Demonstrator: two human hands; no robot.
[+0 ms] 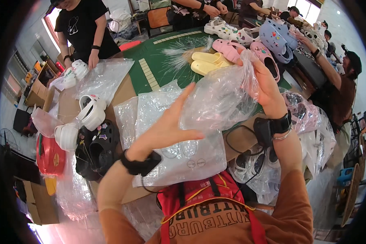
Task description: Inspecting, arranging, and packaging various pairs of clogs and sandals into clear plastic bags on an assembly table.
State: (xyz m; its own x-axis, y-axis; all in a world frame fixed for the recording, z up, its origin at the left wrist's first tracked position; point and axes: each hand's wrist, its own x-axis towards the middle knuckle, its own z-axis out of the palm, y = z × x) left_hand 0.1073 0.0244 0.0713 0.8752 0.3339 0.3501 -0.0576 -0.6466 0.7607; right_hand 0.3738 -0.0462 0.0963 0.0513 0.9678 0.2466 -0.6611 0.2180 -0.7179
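A crumpled clear plastic bag (219, 99) hangs from my right hand (268, 83), whose fingers close on its upper end. My left hand (166, 128) is open beside the bag, thumb and fingers spread apart. Below both hands, flat clear plastic bags (199, 152) lie in a stack on the table. Just beyond the held bag sits a pair of yellow slip-on shoes (209, 63), with pink clogs (227, 49) next to them.
White clogs (92, 112) and black clogs with charms (97, 146) stand at the left. Far right hold blue clogs (276, 40) and white clogs (227, 30). Bagged shoes (252, 166) lie near my right arm. Across the table a co-worker's hand (93, 59) is near white clogs (75, 73).
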